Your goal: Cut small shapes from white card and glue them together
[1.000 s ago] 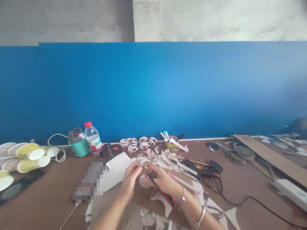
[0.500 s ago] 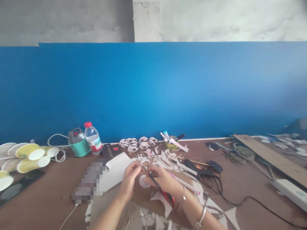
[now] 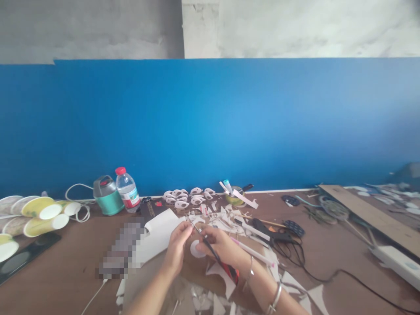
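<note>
Slim hand tool (image 3: 212, 250): running diagonally from the right hand (image 3: 226, 248), metal tip (image 3: 196, 228) pointing forward-left toward the left hand (image 3: 177, 246).
The right is gripping the black-and-red handle (image 3: 232, 273); the left is pinching just beside the tip, any held piece not showing clearly.

Both bare arms are extended from the lower edge of the view and angled inward. The left forearm (image 3: 151, 286) is slanted up to the right; its hand (image 3: 176, 248) is turned thumb-side inward, with thumb and forefinger brought together at the tips. The right forearm (image 3: 263, 285) is slanted up to the left, its hand (image 3: 226, 248) curled with bent fingers. The two hands are held just beside each other.
</note>
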`<state>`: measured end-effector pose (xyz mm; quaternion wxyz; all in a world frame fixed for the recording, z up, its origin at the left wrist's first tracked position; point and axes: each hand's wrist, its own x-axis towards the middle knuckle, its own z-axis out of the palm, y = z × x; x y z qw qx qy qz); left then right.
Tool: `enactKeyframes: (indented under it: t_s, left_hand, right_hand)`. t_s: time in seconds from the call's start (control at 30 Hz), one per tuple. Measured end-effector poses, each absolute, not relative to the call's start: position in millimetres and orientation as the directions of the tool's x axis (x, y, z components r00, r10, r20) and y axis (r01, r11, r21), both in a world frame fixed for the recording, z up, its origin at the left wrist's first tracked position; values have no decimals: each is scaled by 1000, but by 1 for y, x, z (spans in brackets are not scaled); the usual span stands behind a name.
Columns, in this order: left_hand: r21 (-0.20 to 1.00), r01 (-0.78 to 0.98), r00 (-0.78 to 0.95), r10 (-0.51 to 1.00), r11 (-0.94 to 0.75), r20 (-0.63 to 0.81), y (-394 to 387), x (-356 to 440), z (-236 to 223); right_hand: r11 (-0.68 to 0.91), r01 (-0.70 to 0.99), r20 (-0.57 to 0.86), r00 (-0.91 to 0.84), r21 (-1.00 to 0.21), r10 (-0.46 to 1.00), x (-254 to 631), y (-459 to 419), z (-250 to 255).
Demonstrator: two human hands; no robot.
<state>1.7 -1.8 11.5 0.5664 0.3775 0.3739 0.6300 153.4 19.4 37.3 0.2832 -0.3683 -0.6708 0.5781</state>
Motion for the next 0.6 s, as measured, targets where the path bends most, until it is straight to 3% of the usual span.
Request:
enactKeyframes:
  t_s: [0.23, 0.4, 0.6]
  left_hand:
    - [939, -326, -94, 992, -108, 81, 0, -1, 11]
    - [947, -302, -103, 991, -108, 81, 0, -2, 12]
    - [940, -326, -123, 991, -97, 60, 0, -1, 13]
  right_hand:
    - [10, 199, -108, -573, -980, 813, 152, 19, 34]
    - [89, 176, -27, -569, -980, 822, 153, 19, 32]
    - [55, 153, -45, -581, -987, 813, 153, 21, 33]
